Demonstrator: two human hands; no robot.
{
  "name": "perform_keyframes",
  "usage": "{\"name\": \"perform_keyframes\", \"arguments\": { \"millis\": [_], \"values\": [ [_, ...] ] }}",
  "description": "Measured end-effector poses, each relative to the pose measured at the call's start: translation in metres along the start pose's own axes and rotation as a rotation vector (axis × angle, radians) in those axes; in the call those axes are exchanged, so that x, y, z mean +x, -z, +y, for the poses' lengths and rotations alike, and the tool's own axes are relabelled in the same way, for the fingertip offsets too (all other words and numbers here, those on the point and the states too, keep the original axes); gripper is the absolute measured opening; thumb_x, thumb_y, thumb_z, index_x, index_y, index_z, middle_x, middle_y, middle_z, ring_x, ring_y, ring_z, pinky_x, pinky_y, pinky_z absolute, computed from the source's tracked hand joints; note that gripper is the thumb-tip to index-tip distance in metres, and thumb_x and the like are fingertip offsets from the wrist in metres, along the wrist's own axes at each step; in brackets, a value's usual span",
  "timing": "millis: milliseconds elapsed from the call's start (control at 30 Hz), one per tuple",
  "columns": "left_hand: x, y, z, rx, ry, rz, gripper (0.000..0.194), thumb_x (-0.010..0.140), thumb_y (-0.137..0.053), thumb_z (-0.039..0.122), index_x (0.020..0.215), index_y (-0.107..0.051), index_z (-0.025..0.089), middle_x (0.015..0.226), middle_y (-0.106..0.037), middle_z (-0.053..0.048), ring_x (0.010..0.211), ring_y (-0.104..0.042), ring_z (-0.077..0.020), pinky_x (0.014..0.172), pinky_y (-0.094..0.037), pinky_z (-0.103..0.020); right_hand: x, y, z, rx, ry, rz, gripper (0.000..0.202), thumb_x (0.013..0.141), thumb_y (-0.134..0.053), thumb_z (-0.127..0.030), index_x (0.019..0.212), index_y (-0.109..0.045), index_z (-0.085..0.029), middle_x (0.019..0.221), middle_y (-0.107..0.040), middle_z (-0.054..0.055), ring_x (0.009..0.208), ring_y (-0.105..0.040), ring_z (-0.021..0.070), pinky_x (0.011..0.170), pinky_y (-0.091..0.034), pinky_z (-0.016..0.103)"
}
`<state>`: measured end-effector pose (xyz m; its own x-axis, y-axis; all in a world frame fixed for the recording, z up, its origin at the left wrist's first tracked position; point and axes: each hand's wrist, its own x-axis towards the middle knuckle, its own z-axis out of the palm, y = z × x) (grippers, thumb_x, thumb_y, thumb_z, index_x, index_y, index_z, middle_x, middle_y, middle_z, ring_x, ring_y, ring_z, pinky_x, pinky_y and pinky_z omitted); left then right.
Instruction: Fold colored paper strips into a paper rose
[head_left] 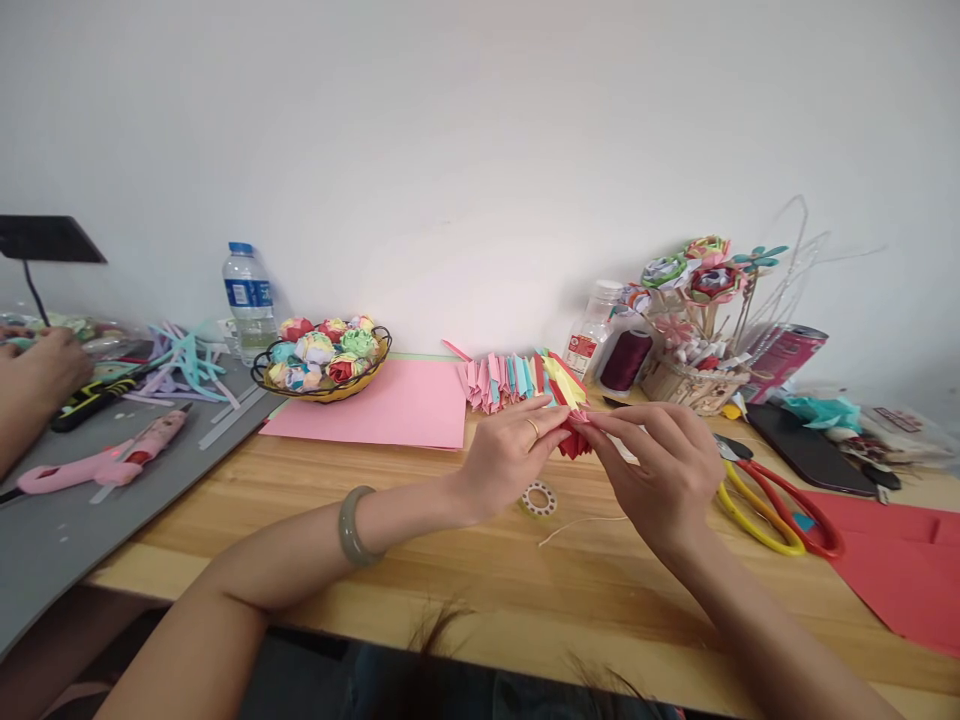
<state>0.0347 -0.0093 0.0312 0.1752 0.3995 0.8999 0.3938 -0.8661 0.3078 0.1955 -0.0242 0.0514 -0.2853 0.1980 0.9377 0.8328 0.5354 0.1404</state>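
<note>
A row of folded paper pieces (499,383) in pink, blue, yellow and red runs along the table before me. My left hand (510,450), with a ring on one finger and a bangle at the wrist, pinches the red and yellow end of it. From the other side my right hand (660,465) closes thumb and fingers on the same end. Both sets of fingertips nearly meet there and partly hide the paper. Below my hands a roll of tape (538,498) lies on the table, and a thin piece of string (577,523) is beside it.
Pink paper sheets (375,415) and a basket of paper flowers (321,360) are at left, near a water bottle (250,300). Red-and-yellow scissors (780,510), a phone (806,450) and red paper (892,560) lie right. Another person's hand (52,365) is far left, near a pink glue gun (105,460).
</note>
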Motion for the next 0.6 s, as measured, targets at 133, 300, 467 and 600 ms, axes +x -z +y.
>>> {"name": "perform_keyframes", "arguments": {
  "millis": [133, 300, 467, 600],
  "values": [
    [0.003, 0.003, -0.001, -0.048, 0.091, -0.060, 0.018, 0.080, -0.052, 0.021, 0.093, -0.065, 0.019, 0.090, -0.069, -0.004, 0.097, -0.061, -0.0179, 0.087, -0.052, -0.038, 0.004, 0.001, 0.003, 0.095, 0.030, -0.103, 0.008, 0.070, -0.067, -0.018, 0.076, -0.063, -0.022, 0.070, -0.065, 0.003, 0.072, -0.054, 0.0180, 0.065, -0.043, 0.032],
    [0.015, 0.013, -0.006, -0.116, 0.083, -0.176, 0.011, 0.077, -0.057, 0.024, 0.077, -0.066, 0.018, 0.078, -0.069, -0.003, 0.097, -0.059, -0.0181, 0.085, -0.049, -0.036, 0.007, 0.001, 0.011, 0.447, -0.095, -0.300, 0.004, 0.077, -0.060, -0.019, 0.080, -0.060, -0.022, 0.083, -0.060, 0.005, 0.079, -0.055, 0.0177, 0.068, -0.045, 0.033],
    [0.031, 0.024, -0.007, -0.303, 0.286, -0.466, 0.017, 0.072, -0.061, 0.033, 0.068, -0.064, 0.016, 0.071, -0.065, -0.002, 0.078, -0.057, -0.0133, 0.075, -0.047, -0.030, 0.009, 0.004, 0.013, 0.788, -0.359, -0.608, 0.009, 0.080, -0.056, -0.027, 0.077, -0.059, -0.019, 0.080, -0.060, 0.003, 0.076, -0.056, 0.0156, 0.069, -0.045, 0.030],
    [0.035, 0.026, -0.007, -0.635, 0.628, -0.644, 0.022, 0.071, -0.062, 0.033, 0.073, -0.060, 0.011, 0.070, -0.062, -0.002, 0.062, -0.056, -0.0075, 0.061, -0.046, -0.023, 0.011, 0.007, 0.009, 1.042, -0.676, -0.792, 0.018, 0.080, -0.055, -0.035, 0.077, -0.058, -0.017, 0.073, -0.060, 0.001, 0.068, -0.056, 0.0132, 0.065, -0.046, 0.029]
  ]
}}
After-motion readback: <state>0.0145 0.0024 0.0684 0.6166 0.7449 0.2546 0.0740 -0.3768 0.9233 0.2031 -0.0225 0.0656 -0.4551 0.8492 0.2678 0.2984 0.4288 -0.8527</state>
